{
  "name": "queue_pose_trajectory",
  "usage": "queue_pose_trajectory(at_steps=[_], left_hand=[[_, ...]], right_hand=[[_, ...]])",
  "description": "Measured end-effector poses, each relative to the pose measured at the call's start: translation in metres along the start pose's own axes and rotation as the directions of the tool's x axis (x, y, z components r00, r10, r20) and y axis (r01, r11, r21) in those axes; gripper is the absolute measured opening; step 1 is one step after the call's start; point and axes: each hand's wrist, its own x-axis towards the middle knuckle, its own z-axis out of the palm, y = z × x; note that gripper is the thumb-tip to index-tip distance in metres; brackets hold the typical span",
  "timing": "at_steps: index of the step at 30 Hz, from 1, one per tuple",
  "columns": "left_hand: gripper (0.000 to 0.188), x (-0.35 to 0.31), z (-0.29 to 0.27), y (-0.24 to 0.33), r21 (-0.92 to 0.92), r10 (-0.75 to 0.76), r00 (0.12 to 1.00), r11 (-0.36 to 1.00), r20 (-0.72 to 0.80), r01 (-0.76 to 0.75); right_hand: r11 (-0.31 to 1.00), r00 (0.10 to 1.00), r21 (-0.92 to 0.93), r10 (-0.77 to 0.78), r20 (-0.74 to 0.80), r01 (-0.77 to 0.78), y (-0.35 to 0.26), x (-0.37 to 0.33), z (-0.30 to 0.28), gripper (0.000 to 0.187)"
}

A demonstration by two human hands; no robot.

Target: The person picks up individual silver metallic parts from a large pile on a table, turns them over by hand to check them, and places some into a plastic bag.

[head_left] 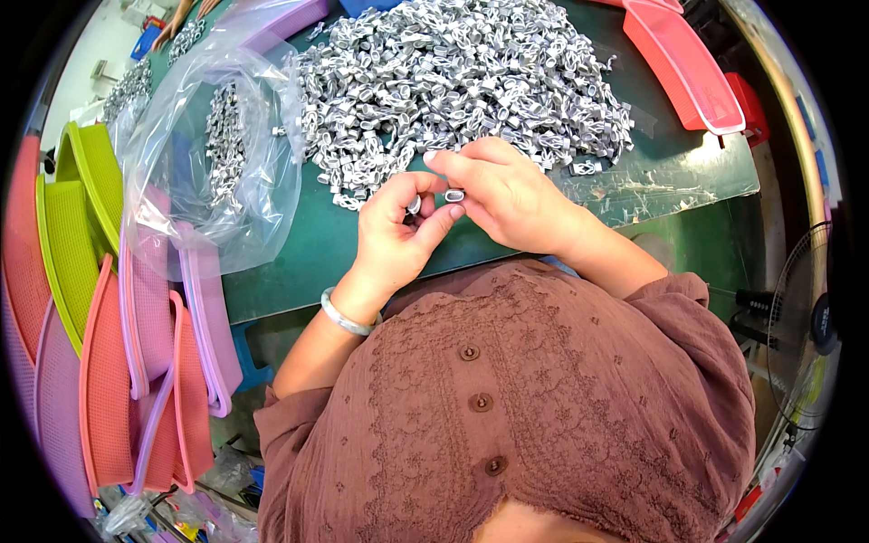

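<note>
A large heap of small silver-grey looped clips (471, 77) lies on the green table in front of me. Just at the heap's near edge my two hands meet. My left hand (391, 226) is closed, with a grey clip (414, 205) showing between its curled fingers and thumb. Another clip, with an oval opening (454, 195), sits between the left thumb tip and the fingers of my right hand (514, 195). The right fingers are bent and closed around that spot. Which fingertips grip this second clip is partly hidden.
A clear plastic bag (149, 213) with more clips inside stands open at the left. Stacked purple, red and green baskets (109, 380) fill the left side. A red tray (674, 68) is at the far right of the green table (272, 294). Another person's hand (172, 27) shows far left.
</note>
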Motion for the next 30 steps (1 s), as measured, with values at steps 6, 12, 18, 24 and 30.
queue_pose_trajectory(at_steps=[6, 12, 18, 24, 30], left_hand=[[0.012, 0.001, -0.002, -0.002, 0.143, 0.192, 0.981, 0.971, 0.018, -0.193], [0.008, 0.0, -0.004, -0.002, 0.018, 0.036, 0.998, 0.999, -0.046, -0.036], [0.018, 0.006, -0.006, -0.001, -0.512, -0.585, 0.799, 0.648, 0.14, 0.564], [0.02, 0.005, -0.005, -0.006, -0.606, -0.66, 0.704, 0.456, 0.261, 0.652], [0.015, 0.001, -0.001, -0.014, -0.634, -0.587, 0.803, 0.584, 0.103, 0.508]], right_hand=[[1.0, 1.0, -0.003, -0.007, -0.018, 0.007, 0.002, -0.005, 0.004, 0.051], [0.856, 0.912, 0.322, 0.354, 0.206, -0.405, -0.001, -0.01, 0.001, 0.048], [-0.049, 0.635, 0.761, 0.518, 0.573, -0.647, 0.001, -0.012, 0.005, 0.031], [-0.235, 0.609, 0.786, 0.52, 0.599, -0.572, -0.001, -0.013, 0.008, 0.027], [-0.292, 0.573, 0.76, 0.516, 0.637, -0.581, -0.005, -0.011, 0.007, 0.03]])
